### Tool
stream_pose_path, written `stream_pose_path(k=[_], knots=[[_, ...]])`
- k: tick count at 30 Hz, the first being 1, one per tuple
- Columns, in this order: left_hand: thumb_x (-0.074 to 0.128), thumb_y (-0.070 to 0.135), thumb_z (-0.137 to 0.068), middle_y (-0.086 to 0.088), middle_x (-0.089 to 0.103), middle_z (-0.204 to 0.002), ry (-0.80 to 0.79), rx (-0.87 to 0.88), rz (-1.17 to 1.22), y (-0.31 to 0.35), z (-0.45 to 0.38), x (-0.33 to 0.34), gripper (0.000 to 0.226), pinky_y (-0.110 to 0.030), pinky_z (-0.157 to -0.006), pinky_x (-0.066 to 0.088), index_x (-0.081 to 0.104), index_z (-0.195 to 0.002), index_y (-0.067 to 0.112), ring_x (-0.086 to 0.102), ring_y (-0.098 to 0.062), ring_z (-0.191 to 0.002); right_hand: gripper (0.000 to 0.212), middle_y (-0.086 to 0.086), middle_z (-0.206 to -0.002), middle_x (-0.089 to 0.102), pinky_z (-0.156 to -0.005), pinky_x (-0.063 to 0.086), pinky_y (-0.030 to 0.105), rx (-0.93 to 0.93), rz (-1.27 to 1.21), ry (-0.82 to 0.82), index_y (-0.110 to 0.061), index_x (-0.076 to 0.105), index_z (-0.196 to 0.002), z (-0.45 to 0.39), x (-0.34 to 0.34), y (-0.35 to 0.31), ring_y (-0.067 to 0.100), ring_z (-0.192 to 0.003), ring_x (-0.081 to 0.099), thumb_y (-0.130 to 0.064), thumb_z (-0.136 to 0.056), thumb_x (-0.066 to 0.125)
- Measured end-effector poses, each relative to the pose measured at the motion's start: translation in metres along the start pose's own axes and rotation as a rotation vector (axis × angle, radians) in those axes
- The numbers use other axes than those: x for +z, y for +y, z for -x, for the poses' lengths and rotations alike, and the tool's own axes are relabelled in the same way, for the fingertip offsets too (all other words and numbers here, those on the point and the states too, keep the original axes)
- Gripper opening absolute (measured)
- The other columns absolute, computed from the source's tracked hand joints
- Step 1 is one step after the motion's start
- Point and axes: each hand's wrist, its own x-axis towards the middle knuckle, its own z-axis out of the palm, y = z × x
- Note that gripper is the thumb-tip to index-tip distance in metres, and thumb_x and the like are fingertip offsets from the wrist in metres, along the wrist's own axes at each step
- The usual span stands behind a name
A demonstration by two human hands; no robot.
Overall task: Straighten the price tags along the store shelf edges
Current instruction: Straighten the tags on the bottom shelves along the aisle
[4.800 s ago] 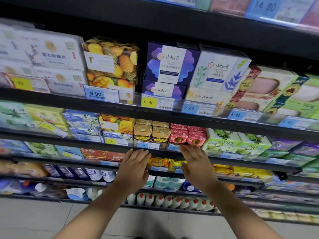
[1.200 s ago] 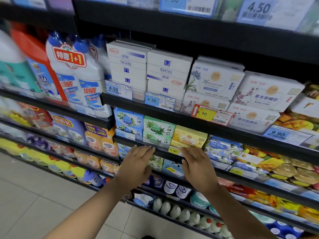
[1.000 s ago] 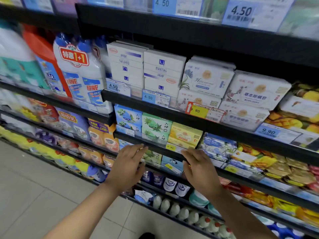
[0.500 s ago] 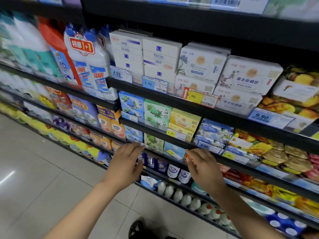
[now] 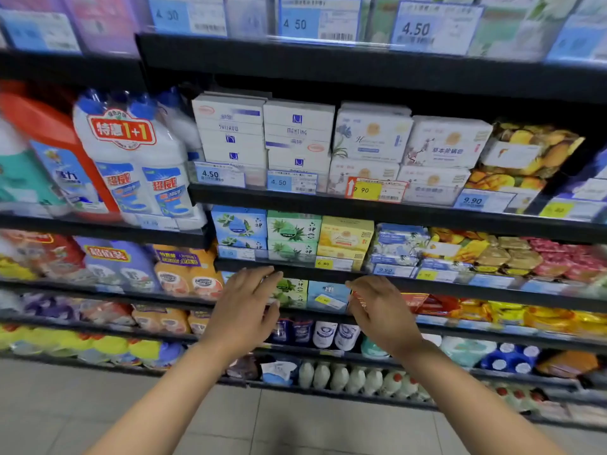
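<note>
**Both hands at the third shelf edge, tags partly covered**

The tilted yellow-and-white paper price tag [image 5: 326, 301] sat on the black shelf edge [image 5: 315, 312], between the two hands, in front of a blue soap box [image 5: 328, 290]. Right hand [image 5: 382, 311] was just right of it, fingers curled near a red-and-white tag [image 5: 358, 298]; actual pinch couldn't be confirmed. Left hand [image 5: 244, 307] was left of the tag, fingers straight and slightly spread, tips reaching the black shelf edge above [image 5: 295, 269]. One shelf up, a yellow 6.80 tag [image 5: 331, 264] sat straight. Further up, a red-bordered 9.90 tag [image 5: 374, 189] was tilted.
</note>
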Motion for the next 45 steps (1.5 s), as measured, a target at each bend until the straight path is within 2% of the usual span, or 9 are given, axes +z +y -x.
stream_pose_path(k=[8, 11, 15, 20, 26, 29, 33, 39, 45], knots=[[0.039, 0.038, -0.085, -0.001, 0.055, -0.126, -0.022, 0.179, 0.012, -0.007, -0.015, -0.009, 0.052, -0.039, -0.1, 0.038, 0.056, -0.128, 0.015, 0.043, -0.017, -0.115, 0.031, 0.007, -0.099, 0.065, -0.08, 0.048, 0.036, 0.103, 0.042, 0.056, -0.009, 0.066, -0.11, 0.006, -0.006, -0.03, 0.028, -0.092, 0.058, -0.017, -0.083, 0.052], [0.04, 0.037, -0.087, -0.001, 0.055, -0.127, -0.024, 0.206, 0.04, -0.005, -0.015, -0.002, 0.05, -0.04, -0.102, 0.037, 0.055, -0.129, 0.015, 0.046, -0.019, -0.116, 0.029, 0.009, -0.099, 0.066, -0.078, 0.049, 0.037, 0.123, 0.077, 0.055, -0.009, 0.067, -0.108, 0.013, -0.004, -0.029, 0.029, -0.09, 0.058, -0.013, -0.08, 0.058], [0.04, 0.036, -0.087, 0.0, 0.054, -0.128, -0.039, 0.205, 0.078, -0.005, -0.008, 0.012, 0.048, -0.039, -0.104, 0.034, 0.055, -0.128, 0.016, 0.045, -0.018, -0.116, 0.027, 0.007, -0.097, 0.066, -0.079, 0.048, 0.037, 0.166, 0.086, 0.027, -0.011, 0.066, -0.107, 0.025, 0.003, -0.02, 0.029, -0.088, 0.058, -0.016, -0.083, 0.055], [0.042, 0.035, -0.086, -0.003, 0.057, -0.122, -0.067, 0.182, 0.097, -0.01, 0.003, 0.035, 0.048, -0.033, -0.101, 0.026, 0.056, -0.126, 0.013, 0.046, -0.021, -0.112, 0.026, 0.004, -0.095, 0.065, -0.077, 0.048, 0.037, 0.178, 0.065, 0.002, -0.014, 0.065, -0.107, 0.043, 0.02, -0.005, 0.026, -0.087, 0.057, -0.014, -0.082, 0.056], [0.042, 0.034, -0.083, -0.005, 0.059, -0.118, -0.154, 0.12, 0.049, -0.026, 0.012, 0.075, 0.05, -0.038, -0.094, 0.042, 0.06, -0.124, 0.01, 0.054, -0.023, -0.108, 0.027, 0.006, -0.096, 0.066, -0.075, 0.05, 0.037, 0.201, 0.053, -0.076, -0.01, 0.066, -0.103, 0.048, 0.055, 0.017, 0.028, -0.086, 0.06, -0.016, -0.08, 0.054], [0.042, 0.033, -0.081, -0.008, 0.061, -0.116, -0.187, 0.064, 0.035, -0.034, 0.017, 0.101, 0.051, -0.04, -0.092, 0.045, 0.061, -0.121, 0.008, 0.057, -0.026, -0.105, 0.027, 0.009, -0.095, 0.066, -0.074, 0.051, 0.038, 0.209, 0.039, -0.076, -0.008, 0.067, -0.101, 0.043, 0.078, 0.028, 0.031, -0.083, 0.061, -0.014, -0.076, 0.056], [0.041, 0.034, -0.081, -0.011, 0.061, -0.117, -0.215, 0.03, 0.018, -0.044, 0.018, 0.139, 0.053, -0.044, -0.093, 0.046, 0.061, -0.121, 0.006, 0.057, -0.029, -0.106, 0.035, 0.011, -0.105, 0.066, -0.084, 0.048, 0.039, 0.203, 0.027, -0.08, -0.007, 0.064, -0.11, 0.036, 0.109, 0.043, 0.032, -0.094, 0.059, -0.017, -0.079, 0.052], [0.04, 0.036, -0.08, -0.013, 0.061, -0.118, -0.24, -0.014, -0.008, -0.054, 0.01, 0.184, 0.056, -0.046, -0.093, 0.044, 0.059, -0.122, 0.004, 0.058, -0.031, -0.107, 0.03, 0.012, -0.112, 0.062, -0.088, 0.048, 0.041, 0.178, -0.002, -0.046, -0.005, 0.061, -0.114, 0.02, 0.15, 0.063, 0.03, -0.102, 0.055, -0.009, -0.085, 0.057], [0.054, 0.03, -0.075, -0.013, 0.061, -0.118, -0.233, -0.057, -0.016, -0.062, 0.0, 0.208, 0.054, -0.048, -0.093, 0.044, 0.059, -0.122, 0.004, 0.058, -0.032, -0.107, 0.033, 0.016, -0.114, 0.061, -0.092, 0.045, 0.041, 0.181, -0.03, 0.003, -0.002, 0.058, -0.119, 0.007, 0.176, 0.071, 0.033, -0.106, 0.054, -0.008, -0.086, 0.058]])
